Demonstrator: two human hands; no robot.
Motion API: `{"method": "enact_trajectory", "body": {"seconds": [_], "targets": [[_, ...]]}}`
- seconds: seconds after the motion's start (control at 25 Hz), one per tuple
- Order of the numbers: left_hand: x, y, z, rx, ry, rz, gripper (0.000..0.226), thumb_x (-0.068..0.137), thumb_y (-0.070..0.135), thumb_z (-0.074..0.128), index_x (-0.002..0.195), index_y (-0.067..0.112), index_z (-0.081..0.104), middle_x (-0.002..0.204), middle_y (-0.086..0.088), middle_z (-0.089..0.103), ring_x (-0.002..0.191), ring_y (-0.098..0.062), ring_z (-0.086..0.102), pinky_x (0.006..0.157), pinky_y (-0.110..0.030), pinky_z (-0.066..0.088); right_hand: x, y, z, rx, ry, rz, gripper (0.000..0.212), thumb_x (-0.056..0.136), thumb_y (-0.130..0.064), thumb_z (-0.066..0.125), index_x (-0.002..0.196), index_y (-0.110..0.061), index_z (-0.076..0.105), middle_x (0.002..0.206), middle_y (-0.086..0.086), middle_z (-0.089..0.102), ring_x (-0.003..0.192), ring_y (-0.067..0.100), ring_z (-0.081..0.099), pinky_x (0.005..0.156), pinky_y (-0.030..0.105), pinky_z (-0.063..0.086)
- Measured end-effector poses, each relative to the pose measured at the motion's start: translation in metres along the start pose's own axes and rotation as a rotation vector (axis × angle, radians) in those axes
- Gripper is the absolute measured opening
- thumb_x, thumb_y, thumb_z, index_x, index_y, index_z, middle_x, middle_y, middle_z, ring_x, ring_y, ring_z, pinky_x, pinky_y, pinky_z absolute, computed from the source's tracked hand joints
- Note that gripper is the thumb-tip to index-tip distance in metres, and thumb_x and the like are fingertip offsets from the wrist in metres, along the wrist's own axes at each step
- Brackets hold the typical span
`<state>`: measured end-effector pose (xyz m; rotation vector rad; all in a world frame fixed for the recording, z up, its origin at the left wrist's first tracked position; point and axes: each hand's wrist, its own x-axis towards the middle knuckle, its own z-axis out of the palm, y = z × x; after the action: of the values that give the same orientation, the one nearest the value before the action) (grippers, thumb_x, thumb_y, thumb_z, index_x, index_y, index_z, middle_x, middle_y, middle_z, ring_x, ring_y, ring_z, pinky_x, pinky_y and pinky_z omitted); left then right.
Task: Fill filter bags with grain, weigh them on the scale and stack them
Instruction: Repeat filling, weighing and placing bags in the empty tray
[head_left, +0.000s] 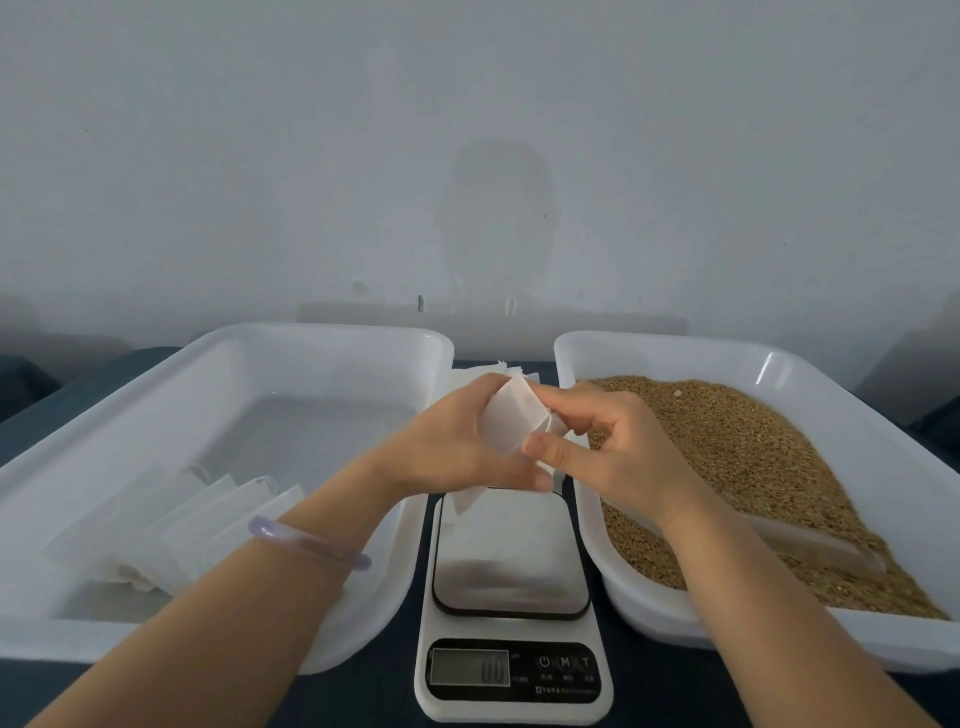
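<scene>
A white filter bag (511, 423) hangs above the scale (511, 566), held between both hands. My left hand (457, 449) grips its left side and my right hand (605, 444) pinches its right edge with thumb and fingers. The scale's steel platform carries nothing and its display is lit. Brown grain (753, 467) fills the white tray on the right (665, 618), and a clear scoop (810, 545) lies in it. Several filled white bags (171, 525) lie overlapping in the white tray on the left (322, 343).
A small pile of flat filter bags (498, 371) lies on the dark table behind the scale, between the two trays. A pale wall stands close behind the trays. A lilac bangle (306, 540) circles my left wrist.
</scene>
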<state>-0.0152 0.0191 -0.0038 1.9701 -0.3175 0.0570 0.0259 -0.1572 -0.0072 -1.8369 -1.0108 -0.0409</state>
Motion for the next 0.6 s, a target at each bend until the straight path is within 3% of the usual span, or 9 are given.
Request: {"method": "enact_trajectory", "body": {"seconds": [0.08,0.16,0.24,0.36,0.44,0.52,0.6], "targets": [[0.002,0.0,0.005,0.074,-0.043,-0.023,0.044,0.062,0.016,0.079,0.1,0.021,0.058,0.085,-0.005,0.068,0.074,-0.013,0.066,0.067,-0.03,0.057,0.001,-0.001,-0.001,-0.006,-0.003,0.007,0.053,0.073,-0.041,0.063,0.123,-0.023,0.06,0.067,-0.017,0.062,0.079,-0.006,0.051,0.075,0.009,0.036],[0.003,-0.004,0.009,0.133,-0.028,-0.092,0.033,0.07,0.008,0.074,0.093,0.024,0.057,0.071,0.001,0.067,0.059,-0.013,0.066,0.054,-0.027,0.055,-0.001,-0.004,-0.002,0.016,0.016,0.017,0.049,0.075,-0.044,0.063,0.121,-0.029,0.06,0.075,-0.011,0.067,0.081,0.0,0.056,0.078,0.019,0.042],[0.003,-0.008,0.011,0.203,-0.005,-0.139,0.034,0.073,0.009,0.072,0.096,0.025,0.054,0.072,0.004,0.065,0.054,-0.011,0.066,0.048,-0.02,0.049,-0.001,-0.007,-0.007,0.092,0.109,0.018,0.042,0.077,-0.049,0.063,0.117,-0.035,0.062,0.084,-0.008,0.073,0.089,0.009,0.063,0.082,0.023,0.046],[0.003,-0.011,0.013,0.228,0.026,-0.133,0.035,0.072,0.013,0.074,0.095,0.027,0.052,0.077,0.003,0.063,0.056,-0.011,0.066,0.049,-0.019,0.046,0.0,0.002,-0.036,0.06,0.317,0.139,0.018,0.084,-0.041,0.063,0.102,-0.041,0.066,0.093,-0.016,0.072,0.09,-0.002,0.064,0.082,0.017,0.05],[0.002,-0.01,0.012,0.222,0.033,-0.11,0.036,0.071,0.018,0.077,0.094,0.028,0.051,0.078,0.004,0.063,0.058,-0.012,0.066,0.051,-0.019,0.046,-0.008,0.022,-0.074,-0.248,0.175,0.398,0.021,0.087,-0.031,0.061,0.107,-0.039,0.062,0.107,-0.016,0.069,0.097,-0.001,0.061,0.094,0.028,0.046],[0.001,-0.008,0.013,0.185,0.034,-0.076,0.037,0.068,0.022,0.082,0.092,0.025,0.054,0.073,0.008,0.064,0.058,-0.014,0.066,0.05,-0.019,0.046,-0.03,0.047,-0.111,-0.577,-0.17,0.715,0.043,0.083,-0.031,0.069,0.123,-0.03,0.055,0.126,-0.011,0.058,0.111,0.007,0.054,0.101,0.031,0.04],[0.0,-0.005,0.013,0.145,0.043,-0.051,0.035,0.068,0.023,0.083,0.091,0.021,0.056,0.071,0.008,0.064,0.056,-0.014,0.066,0.048,-0.018,0.046,-0.052,0.064,-0.13,-0.679,-0.368,0.904,0.056,0.075,-0.04,0.075,0.125,-0.029,0.054,0.123,-0.013,0.055,0.116,0.01,0.053,0.101,0.03,0.041]]}}
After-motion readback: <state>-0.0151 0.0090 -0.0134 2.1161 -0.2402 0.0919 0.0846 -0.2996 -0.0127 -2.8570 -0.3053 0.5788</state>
